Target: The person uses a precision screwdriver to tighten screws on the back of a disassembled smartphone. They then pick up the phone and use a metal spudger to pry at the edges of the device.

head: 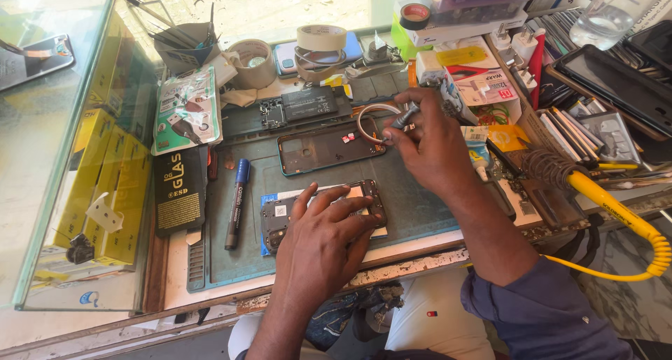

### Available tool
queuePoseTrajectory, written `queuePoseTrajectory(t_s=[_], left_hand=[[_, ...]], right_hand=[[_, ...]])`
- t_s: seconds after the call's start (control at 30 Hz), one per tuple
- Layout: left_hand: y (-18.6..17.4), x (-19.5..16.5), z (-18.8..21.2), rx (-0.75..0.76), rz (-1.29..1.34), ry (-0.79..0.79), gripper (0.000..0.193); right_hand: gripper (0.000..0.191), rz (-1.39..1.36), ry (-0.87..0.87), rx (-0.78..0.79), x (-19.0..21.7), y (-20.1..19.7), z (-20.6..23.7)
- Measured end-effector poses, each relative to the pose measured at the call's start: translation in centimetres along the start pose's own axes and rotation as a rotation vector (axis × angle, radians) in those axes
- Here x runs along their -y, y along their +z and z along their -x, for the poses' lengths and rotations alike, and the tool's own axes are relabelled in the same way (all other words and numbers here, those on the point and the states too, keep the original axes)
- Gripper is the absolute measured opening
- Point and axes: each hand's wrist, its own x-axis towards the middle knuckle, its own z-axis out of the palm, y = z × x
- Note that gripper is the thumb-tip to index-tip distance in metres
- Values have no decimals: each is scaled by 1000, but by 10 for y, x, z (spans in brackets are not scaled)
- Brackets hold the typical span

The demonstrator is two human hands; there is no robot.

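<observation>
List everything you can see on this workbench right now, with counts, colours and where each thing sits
opened phone: one, dark, front of mat, under left hand
phone frame: one, dark, mid mat
work mat: one, grey-green, bench centre
marker: one, blue and black, left on mat
tape rolls: at least two, beige, rear of bench
soldering iron stand: one, dark coil, right of mat
yellow coiled cable: one, right edge
yellow boxes: several, inside glass case on left
left hand: flat on opened phone
right hand: pinching small metal tool over mat
</observation>
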Motion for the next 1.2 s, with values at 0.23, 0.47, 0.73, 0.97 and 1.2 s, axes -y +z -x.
queuePoseTrajectory(t_s=[0.23,0.47,0.73,0.97,1.2], left_hand=[[-1,-3,0,-47,38,-16,18],[0,-3,0,-104,44,-10,26],[0,-3,1,-303,103,-154,39],[-1,-1,0,-293,106,-145,27],[0,-1,0,-297,121,-129,15]], right_hand=[[45,-2,13,2,7,1,1],[46,-144,7,-36,-4,-3,9],[51,-617,-41,30,6,-7,36],[51,-573,-63,102,23,1,63],[51,-564,-62,115,23,2,62]])
